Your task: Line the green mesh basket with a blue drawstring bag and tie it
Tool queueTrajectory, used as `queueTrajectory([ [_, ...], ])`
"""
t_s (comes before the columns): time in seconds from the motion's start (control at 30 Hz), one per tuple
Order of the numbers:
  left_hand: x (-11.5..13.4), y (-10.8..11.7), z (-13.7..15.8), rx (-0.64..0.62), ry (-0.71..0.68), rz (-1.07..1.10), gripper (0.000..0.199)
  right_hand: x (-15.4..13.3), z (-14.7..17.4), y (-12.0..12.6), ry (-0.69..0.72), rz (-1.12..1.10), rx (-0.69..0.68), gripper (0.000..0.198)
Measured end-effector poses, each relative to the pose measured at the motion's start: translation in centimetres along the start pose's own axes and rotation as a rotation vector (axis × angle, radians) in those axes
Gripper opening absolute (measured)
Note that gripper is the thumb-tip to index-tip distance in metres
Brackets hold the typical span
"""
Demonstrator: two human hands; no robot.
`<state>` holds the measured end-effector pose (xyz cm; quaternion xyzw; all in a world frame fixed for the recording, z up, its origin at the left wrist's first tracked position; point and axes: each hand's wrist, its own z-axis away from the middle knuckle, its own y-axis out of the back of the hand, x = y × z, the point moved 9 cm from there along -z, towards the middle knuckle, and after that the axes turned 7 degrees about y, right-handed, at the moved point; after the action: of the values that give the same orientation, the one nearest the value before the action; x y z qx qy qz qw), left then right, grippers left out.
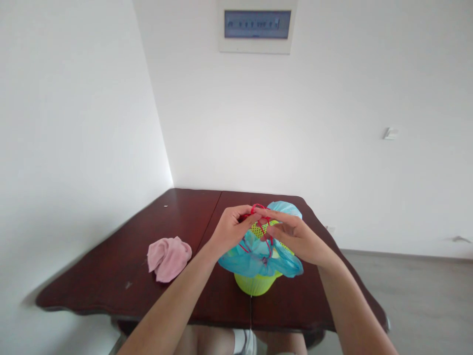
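A yellow-green perforated basket (254, 286) stands on the table in front of me. A thin blue plastic bag (242, 261) drapes over its near rim, with a red drawstring (269, 245) rising from it. My left hand (232, 224) pinches the string above the basket, thumb and fingertips together. Close by on the right, my right hand (295, 236) has its fingertips on the loops of the same string, meeting the left fingertips. Part of the basket's opening is hidden behind the hands. More blue plastic (285, 209) puffs out behind the basket.
A crumpled pink cloth (169, 259) lies left of my forearm on the dark red wooden table (185, 207). White walls stand behind and to the left of the table. A breaker panel (257, 24) is on the back wall. My legs are under the near edge.
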<state>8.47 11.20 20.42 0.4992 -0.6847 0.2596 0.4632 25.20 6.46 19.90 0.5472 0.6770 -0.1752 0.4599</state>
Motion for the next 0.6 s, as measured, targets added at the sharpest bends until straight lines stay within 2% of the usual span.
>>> queueTrajectory([
  [0.07,-0.3,0.1,0.0,-0.001,0.031,0.025,0.039,-0.6,0.3,1.8,0.038,0.051,0.17,0.038],
  [0.13,-0.6,-0.4,0.0,-0.055,0.078,0.077,0.041,-1.2,0.5,2.7,0.081,0.088,0.288,0.046],
  [0.2,-0.8,-0.9,0.3,-0.095,0.111,0.126,0.041,-1.3,0.2,2.2,0.074,0.106,0.288,0.051],
  [0.3,-1.0,-1.0,0.7,-0.082,0.141,0.145,0.046,-1.0,-0.2,1.2,0.026,0.155,0.252,0.031],
  [0.37,-0.8,-0.7,0.9,-0.057,0.14,0.081,0.047,-1.2,-0.1,1.2,0.028,0.202,0.298,0.025],
  [0.5,-0.4,-0.6,1.3,-0.064,0.172,-0.081,0.045,-2.9,0.7,1.0,0.143,0.326,0.419,0.013],
  [0.6,-0.9,-1.2,1.6,-0.149,0.292,0.121,0.052,-5.1,1.5,-0.1,0.272,0.397,0.465,0.006],
])
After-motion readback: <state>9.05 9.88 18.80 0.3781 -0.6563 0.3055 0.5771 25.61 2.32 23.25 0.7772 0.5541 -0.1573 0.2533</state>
